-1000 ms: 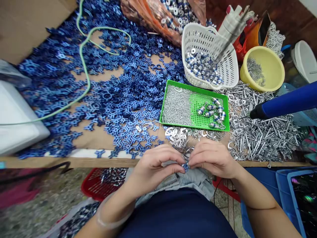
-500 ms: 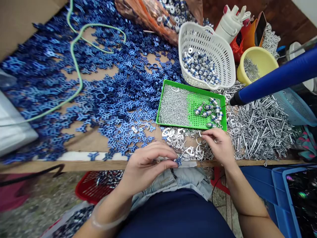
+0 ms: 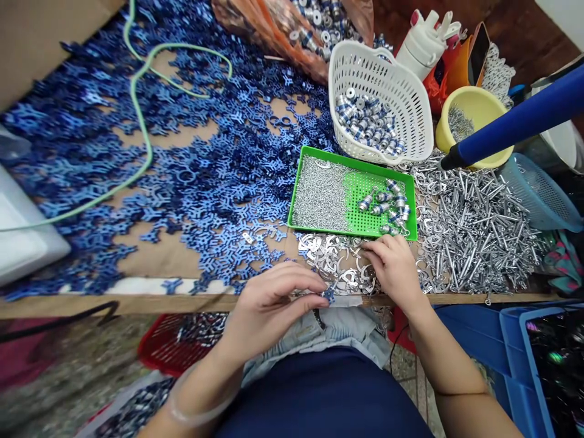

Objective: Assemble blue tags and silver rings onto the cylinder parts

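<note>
My left hand [image 3: 278, 304] hovers at the table's front edge, thumb and fingertips pinched on a small blue three-armed metal piece [image 3: 329, 294]. Just right of it, my right hand [image 3: 395, 267] reaches over a pile of curved silver metal pieces [image 3: 328, 252], with thumb and forefinger pressed together. Whatever lies between those fingertips is too small to make out. Behind this hand sits a green tray [image 3: 351, 232], holding tiny silver parts on its left and several silver-and-blue cylindrical assemblies [image 3: 381, 208] on its right.
Blue three-armed pieces [image 3: 219, 164] cover the table's left side, crossed by a pale green cord [image 3: 145, 121]. A white basket [image 3: 422, 115] of cylinders stands behind the tray. Silver rods [image 3: 479, 231] pile at right, beneath a hanging blue tool [image 3: 511, 125]. A yellow bowl [image 3: 490, 103] stands beyond.
My right hand has shifted slightly left over the curved silver pieces. The hanging blue tool has swung to the right, away from the tray. My left hand stays nearly still with the blue piece.
</note>
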`<state>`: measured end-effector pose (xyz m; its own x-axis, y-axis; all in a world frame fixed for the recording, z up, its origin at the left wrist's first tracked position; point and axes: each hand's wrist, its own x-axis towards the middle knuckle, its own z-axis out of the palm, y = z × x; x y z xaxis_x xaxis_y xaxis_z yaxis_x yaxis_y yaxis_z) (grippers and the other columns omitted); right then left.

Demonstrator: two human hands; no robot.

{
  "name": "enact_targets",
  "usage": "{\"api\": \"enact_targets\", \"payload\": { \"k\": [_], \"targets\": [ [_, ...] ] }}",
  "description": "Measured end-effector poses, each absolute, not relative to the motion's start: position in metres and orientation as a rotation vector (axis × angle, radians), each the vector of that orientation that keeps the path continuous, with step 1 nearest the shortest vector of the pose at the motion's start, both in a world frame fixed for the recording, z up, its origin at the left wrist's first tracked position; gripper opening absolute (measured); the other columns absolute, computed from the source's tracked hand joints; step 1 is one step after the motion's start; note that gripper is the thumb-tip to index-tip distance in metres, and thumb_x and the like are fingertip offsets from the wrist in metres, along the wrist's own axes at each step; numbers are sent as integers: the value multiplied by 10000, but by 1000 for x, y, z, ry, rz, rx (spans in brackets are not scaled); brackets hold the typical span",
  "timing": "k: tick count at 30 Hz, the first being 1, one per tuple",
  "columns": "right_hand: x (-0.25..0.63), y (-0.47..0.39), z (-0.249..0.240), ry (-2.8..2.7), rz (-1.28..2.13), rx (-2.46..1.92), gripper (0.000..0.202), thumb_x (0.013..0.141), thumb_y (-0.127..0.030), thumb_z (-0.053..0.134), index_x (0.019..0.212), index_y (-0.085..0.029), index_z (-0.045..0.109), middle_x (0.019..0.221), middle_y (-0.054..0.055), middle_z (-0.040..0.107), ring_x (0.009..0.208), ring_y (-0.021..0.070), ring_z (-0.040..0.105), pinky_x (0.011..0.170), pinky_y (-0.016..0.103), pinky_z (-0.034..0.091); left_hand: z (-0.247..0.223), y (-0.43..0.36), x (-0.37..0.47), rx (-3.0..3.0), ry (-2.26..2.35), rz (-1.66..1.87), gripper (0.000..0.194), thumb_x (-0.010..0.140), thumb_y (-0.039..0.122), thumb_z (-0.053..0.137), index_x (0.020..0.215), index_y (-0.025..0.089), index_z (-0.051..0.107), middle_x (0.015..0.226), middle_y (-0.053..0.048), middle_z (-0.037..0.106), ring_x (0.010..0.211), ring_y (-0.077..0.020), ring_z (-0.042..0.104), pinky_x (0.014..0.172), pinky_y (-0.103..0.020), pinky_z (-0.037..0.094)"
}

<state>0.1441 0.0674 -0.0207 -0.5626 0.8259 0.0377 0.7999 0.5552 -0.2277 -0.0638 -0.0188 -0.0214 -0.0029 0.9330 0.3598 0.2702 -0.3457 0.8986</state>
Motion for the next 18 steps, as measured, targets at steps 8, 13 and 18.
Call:
{"api": "enact_targets", "payload": {
  "k": [8, 13, 18],
  "targets": [
    [137, 66, -18, -2934, 29, -1493, 115, 860, -168, 494, 794, -192, 586, 806, 34, 597, 724, 176, 500, 545, 287, 305, -23, -21, -63, 1680, 1230, 1358, 112, 747, 135, 676, 831, 202, 641, 732, -14, 690, 730, -158, 647, 662, -283, 536],
    [137, 63, -14, -2935, 125, -1427, 153, 877, -156, 459, 928, -230, 583, 856, 17, 584, 750, 152, 526, 488, 261, 263, -22, -21, -62, 1687, 1233, 1347, 120, 743, 126, 679, 832, 198, 640, 736, -9, 689, 724, -148, 641, 653, -269, 530],
    [138, 68, -5, -3096, 167, -1133, 192, 859, -106, 474, 931, -240, 591, 976, 29, 571, 828, 156, 505, 522, 251, 283, -23, -21, -63, 1684, 1232, 1354, 111, 744, 130, 679, 824, 196, 638, 729, -8, 686, 721, -149, 638, 659, -273, 527]
  ]
}}
